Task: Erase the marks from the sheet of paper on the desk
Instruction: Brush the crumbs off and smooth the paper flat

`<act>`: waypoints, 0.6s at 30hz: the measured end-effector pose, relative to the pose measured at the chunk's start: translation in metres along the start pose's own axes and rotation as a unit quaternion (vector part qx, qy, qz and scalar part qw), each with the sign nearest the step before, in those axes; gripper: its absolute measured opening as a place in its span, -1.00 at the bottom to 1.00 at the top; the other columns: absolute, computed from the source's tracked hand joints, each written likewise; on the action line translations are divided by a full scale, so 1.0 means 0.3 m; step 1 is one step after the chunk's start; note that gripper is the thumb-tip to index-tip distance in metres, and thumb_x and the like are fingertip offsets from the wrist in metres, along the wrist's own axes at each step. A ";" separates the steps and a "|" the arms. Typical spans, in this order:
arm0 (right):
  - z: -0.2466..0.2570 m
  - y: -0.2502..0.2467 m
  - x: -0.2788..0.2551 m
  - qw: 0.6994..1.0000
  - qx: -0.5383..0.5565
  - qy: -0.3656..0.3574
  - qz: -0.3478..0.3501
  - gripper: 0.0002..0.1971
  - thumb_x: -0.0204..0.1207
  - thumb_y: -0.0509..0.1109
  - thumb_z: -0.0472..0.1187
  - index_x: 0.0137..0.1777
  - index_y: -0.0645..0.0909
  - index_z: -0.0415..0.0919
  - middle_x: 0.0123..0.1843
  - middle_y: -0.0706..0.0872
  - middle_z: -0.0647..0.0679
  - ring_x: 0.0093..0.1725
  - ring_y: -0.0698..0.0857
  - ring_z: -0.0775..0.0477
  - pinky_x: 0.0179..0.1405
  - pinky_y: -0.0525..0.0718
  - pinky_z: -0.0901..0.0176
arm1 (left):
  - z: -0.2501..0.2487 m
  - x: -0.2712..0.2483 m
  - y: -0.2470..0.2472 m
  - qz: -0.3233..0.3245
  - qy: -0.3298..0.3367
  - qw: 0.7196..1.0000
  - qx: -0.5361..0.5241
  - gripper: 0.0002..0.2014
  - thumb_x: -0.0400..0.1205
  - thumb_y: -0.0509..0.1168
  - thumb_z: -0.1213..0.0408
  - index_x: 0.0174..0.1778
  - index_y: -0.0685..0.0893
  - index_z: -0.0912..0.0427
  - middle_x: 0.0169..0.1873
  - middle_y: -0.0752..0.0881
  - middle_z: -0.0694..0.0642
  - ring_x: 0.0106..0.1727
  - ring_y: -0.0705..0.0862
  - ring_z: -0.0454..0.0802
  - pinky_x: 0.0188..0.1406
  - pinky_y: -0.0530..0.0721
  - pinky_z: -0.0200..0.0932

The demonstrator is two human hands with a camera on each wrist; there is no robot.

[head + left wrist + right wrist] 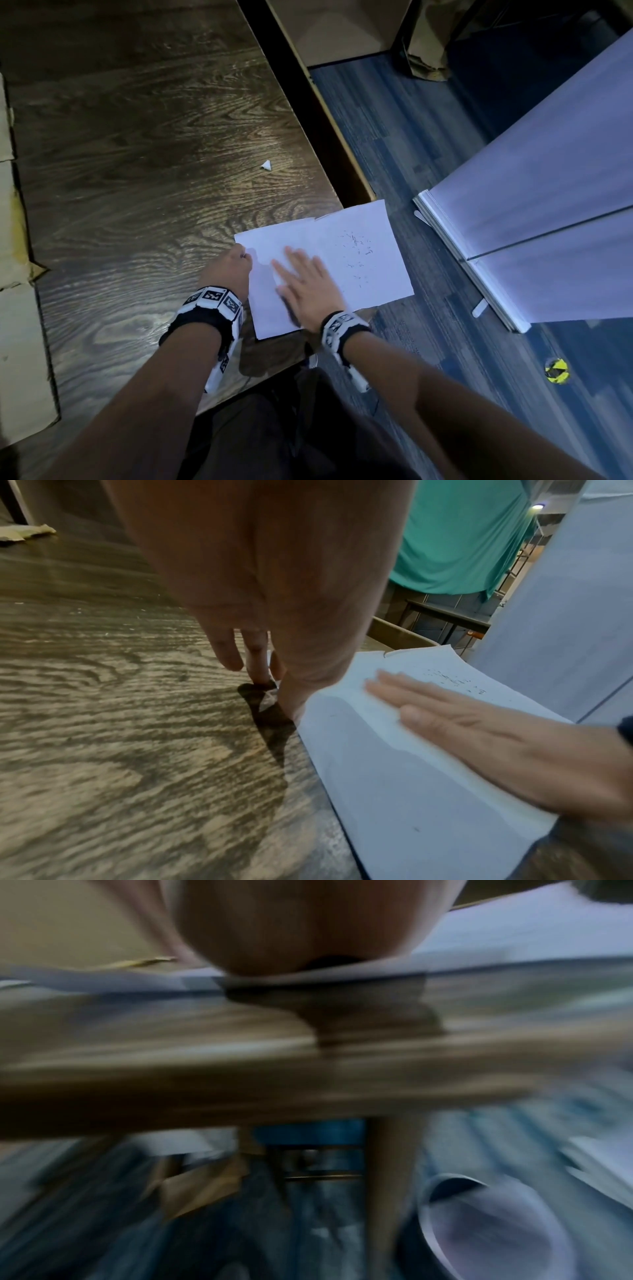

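Sheet of paper (359, 260): white, lying at the desk's near right corner, right portion overhanging the desk edge above the floor; top edge showing a small tear. Scatter of small dark flecks (358, 246) sitting on the right half of the sheet; whether pencil marks or eraser crumbs, not possible to tell.

Desk (137, 171): dark wood-grain top, catching glare near the middle.

Right hand (308, 287): lying flat on the left half of the sheet, fingers straight and together, palm down, gripping nothing; blurred in the head view. Right wrist view too smeared for finger detail.

Left hand (229, 267): resting at the sheet's far left corner, fingers pointing down, fingertips (262, 679) touching the desk just beside the paper's edge. Small pale object showing under the fingertips in the left wrist view; too small to identify, and whether being pinched not possible to tell.

White triangular scrap (266, 165): lying alone on the desk, well apart from the sheet, farther from the person.

Cardboard pieces (13, 274): lining the desk's left edge.

White panels (548, 205): leaning over the blue carpeted floor, right of the desk.

Yellow-and-black round marker (557, 370): lying on the floor.
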State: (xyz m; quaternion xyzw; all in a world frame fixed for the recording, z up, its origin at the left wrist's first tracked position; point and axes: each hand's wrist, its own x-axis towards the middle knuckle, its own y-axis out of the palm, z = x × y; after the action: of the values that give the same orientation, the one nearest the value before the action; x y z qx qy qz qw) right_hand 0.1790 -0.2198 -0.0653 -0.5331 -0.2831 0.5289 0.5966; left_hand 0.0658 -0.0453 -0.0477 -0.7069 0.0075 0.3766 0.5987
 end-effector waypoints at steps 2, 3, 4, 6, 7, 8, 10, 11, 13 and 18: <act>-0.139 -0.013 -0.022 0.995 0.009 0.095 -0.031 -0.44 0.76 -0.20 0.10 0.75 -0.03 0.11 0.79 -0.11 0.00 0.76 -0.13 -0.08 0.73 -0.06 -0.19 | 0.004 0.002 0.009 -0.003 -0.012 1.000 0.004 -0.60 0.63 0.24 0.35 0.42 0.53 0.23 0.45 0.46 0.13 0.40 0.54 0.10 0.22 0.64 -0.06; -0.208 -0.036 -0.038 0.988 0.009 0.148 -0.047 -0.43 0.74 -0.23 0.11 0.75 -0.04 0.09 0.79 -0.10 -0.01 0.76 -0.11 -0.09 0.72 -0.03 -0.20 | 0.006 0.004 0.016 -0.003 -0.010 1.000 0.007 -0.60 0.64 0.23 0.34 0.42 0.51 0.23 0.44 0.47 0.12 0.39 0.54 0.08 0.22 0.65 -0.06; -0.258 -0.052 -0.047 0.980 0.016 0.191 -0.058 -0.40 0.72 -0.27 0.12 0.76 -0.06 0.07 0.79 -0.11 -0.02 0.76 -0.10 -0.10 0.73 -0.04 -0.20 | 0.007 0.006 0.019 0.002 -0.003 1.000 0.009 -0.61 0.64 0.22 0.35 0.41 0.50 0.24 0.43 0.47 0.11 0.35 0.55 0.05 0.19 0.68 -0.06; -0.268 -0.074 -0.040 0.973 0.030 0.217 -0.067 -0.37 0.69 -0.30 0.14 0.76 -0.06 0.02 0.79 -0.11 -0.05 0.76 -0.10 -0.12 0.73 -0.06 -0.19 | 0.005 0.004 0.016 0.011 -0.002 1.000 0.004 -0.64 0.62 0.21 0.39 0.36 0.52 0.25 0.40 0.44 0.10 0.19 0.56 0.00 0.06 0.72 -0.04; -0.226 -0.075 -0.027 0.978 0.031 0.193 -0.067 -0.37 0.70 -0.28 0.14 0.76 -0.03 0.03 0.79 -0.09 -0.06 0.76 -0.08 -0.14 0.73 -0.05 -0.20 | 0.001 0.005 0.009 0.013 -0.007 1.000 -0.002 -0.67 0.61 0.22 0.42 0.31 0.55 0.24 0.38 0.42 0.09 0.15 0.60 0.00 0.00 0.73 -0.05; -0.167 -0.060 -0.015 0.986 0.034 0.150 -0.062 -0.39 0.71 -0.25 0.13 0.75 -0.01 0.05 0.79 -0.07 -0.07 0.76 -0.07 -0.15 0.73 -0.06 -0.19 | -0.005 0.001 0.002 0.013 -0.010 1.000 -0.003 -0.70 0.60 0.23 0.44 0.26 0.57 0.23 0.36 0.41 0.10 0.13 0.64 0.02 -0.04 0.73 -0.05; -0.038 -0.007 -0.001 0.998 0.030 0.040 -0.030 -0.44 0.76 -0.17 0.11 0.75 -0.01 0.09 0.79 -0.09 -0.05 0.76 -0.11 -0.15 0.71 -0.14 -0.14 | -0.012 -0.005 -0.010 0.014 -0.015 1.000 -0.005 -0.71 0.60 0.24 0.44 0.25 0.58 0.23 0.37 0.39 0.12 0.11 0.66 0.07 -0.07 0.71 -0.05; 0.005 0.012 -0.003 1.000 0.017 0.004 -0.013 -0.46 0.78 -0.15 0.10 0.75 -0.04 0.11 0.79 -0.11 -0.04 0.76 -0.13 -0.14 0.70 -0.17 -0.11 | -0.010 -0.007 -0.009 0.013 -0.013 1.000 -0.003 -0.69 0.60 0.25 0.42 0.28 0.57 0.23 0.39 0.38 0.13 0.12 0.67 0.08 -0.04 0.72 -0.04; -0.021 0.017 -0.001 1.000 0.003 0.002 -0.009 -0.46 0.79 -0.13 0.09 0.75 -0.06 0.12 0.79 -0.13 -0.02 0.76 -0.15 -0.12 0.71 -0.20 -0.10 | -0.005 -0.009 -0.013 0.013 -0.007 1.000 -0.006 -0.64 0.60 0.26 0.41 0.34 0.55 0.25 0.42 0.36 0.14 0.17 0.67 0.09 0.01 0.74 0.00; -0.341 -0.059 -0.051 0.974 0.051 0.214 -0.061 -0.38 0.70 -0.27 0.17 0.75 -0.07 0.07 0.78 -0.13 0.00 0.76 -0.10 -0.09 0.73 -0.11 -0.18 | -0.014 -0.028 -0.036 0.028 -0.016 0.999 -0.015 -0.59 0.63 0.21 0.42 0.43 0.46 0.24 0.49 0.32 0.11 -0.05 0.57 0.07 -0.08 0.69 -0.04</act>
State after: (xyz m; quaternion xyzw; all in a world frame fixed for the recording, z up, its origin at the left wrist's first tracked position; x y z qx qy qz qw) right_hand 0.2727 -0.2664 -0.0729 -0.5848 -0.1531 0.3788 0.7007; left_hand 0.0668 -0.0495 -0.0342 -0.7091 0.0119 0.4048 0.5771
